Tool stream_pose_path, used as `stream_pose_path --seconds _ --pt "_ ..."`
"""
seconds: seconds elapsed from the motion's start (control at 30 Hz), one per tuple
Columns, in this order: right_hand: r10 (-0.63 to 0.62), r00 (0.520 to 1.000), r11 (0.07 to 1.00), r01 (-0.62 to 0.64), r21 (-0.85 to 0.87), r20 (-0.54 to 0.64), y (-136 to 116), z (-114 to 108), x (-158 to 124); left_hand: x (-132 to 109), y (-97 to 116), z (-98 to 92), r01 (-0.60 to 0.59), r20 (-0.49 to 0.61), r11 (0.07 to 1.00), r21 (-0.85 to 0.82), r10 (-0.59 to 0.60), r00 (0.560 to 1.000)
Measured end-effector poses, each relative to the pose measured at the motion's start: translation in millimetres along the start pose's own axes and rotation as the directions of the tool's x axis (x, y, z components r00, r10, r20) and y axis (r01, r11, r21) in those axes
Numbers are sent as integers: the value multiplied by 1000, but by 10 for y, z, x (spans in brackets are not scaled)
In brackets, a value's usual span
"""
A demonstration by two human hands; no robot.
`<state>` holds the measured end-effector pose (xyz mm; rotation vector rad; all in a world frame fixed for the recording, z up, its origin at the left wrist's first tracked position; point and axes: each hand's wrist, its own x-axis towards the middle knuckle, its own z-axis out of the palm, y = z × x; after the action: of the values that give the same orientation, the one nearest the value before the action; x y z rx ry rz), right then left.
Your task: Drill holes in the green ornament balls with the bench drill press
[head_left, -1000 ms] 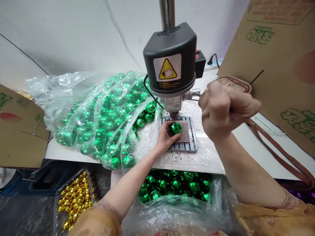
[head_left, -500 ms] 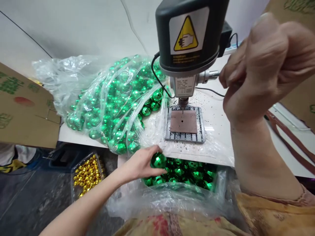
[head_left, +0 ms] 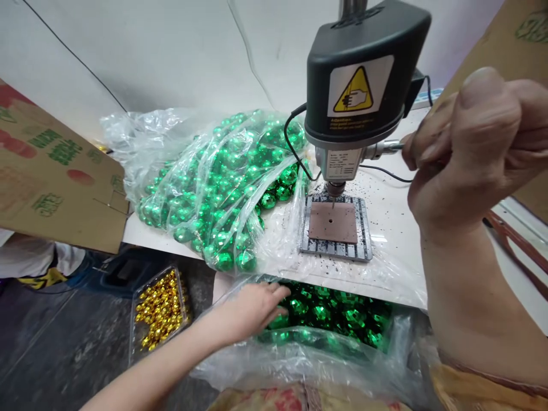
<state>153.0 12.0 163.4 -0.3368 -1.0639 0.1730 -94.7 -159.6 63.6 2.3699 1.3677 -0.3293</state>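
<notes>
HEAD CAM | L hand (head_left: 252,308) near ctr, fingers half-curled over green balls (head_left: 321,313), can't tell if any gripped | R hand (head_left: 466,148) fisted rd lever (head_left: 391,147), R of drill (head_left: 363,74) | pad (head_left: 345,224) under drill | clear bag (head_left: 141,137) w/ more of same, far L | gold balls (head_left: 161,308) near L

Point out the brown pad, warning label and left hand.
Brown pad (head_left: 336,228): head view, on its top face.
Warning label (head_left: 361,85): head view, on its yellow triangle.
Left hand (head_left: 252,309): head view, on its back.
</notes>
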Motion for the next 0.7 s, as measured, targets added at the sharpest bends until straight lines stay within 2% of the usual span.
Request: stream_pose_path --seconds 0.07,0.1,0.17,0.27,0.37,0.43,0.57,0.63,0.7 --pt "-15 1000 1000 15 -10 1 15 -5 1 234 -180 -285 -42 -201 996 -84 24 979" --pt "-14 1000 1000 14 -11 8 21 -6 3 396 -283 -403 -47 -313 996 -74 22 950" --pt "-18 1000 1000 18 -1 17 31 -5 7 783 -493 -579 25 -481 1000 8 -18 877" --pt "-35 999 999 34 42 22 44 -3 13 1382 -773 -715 208 -559 975 83 -127 819" --pt "-55 998 997 52 58 35 56 -10 15 1805 -968 -753 312 -524 934 174 -180 833" --pt "-47 997 997 44 61 53 59 -21 11 1948 -1060 -751 320 -510 923 212 -175 842" --pt "-19 998 999 17 35 54 42 -41 -4 1980 -1182 -725 267 -564 958 109 -161 810" --pt "-13 998 1000 12 11 63 29 -44 -11 1920 -1202 -716 211 -607 977 19 -157 779" --pt "-7 997 1000 7 2 73 19 -40 -17 1832 -1184 -710 134 -678 985 -111 -174 714"
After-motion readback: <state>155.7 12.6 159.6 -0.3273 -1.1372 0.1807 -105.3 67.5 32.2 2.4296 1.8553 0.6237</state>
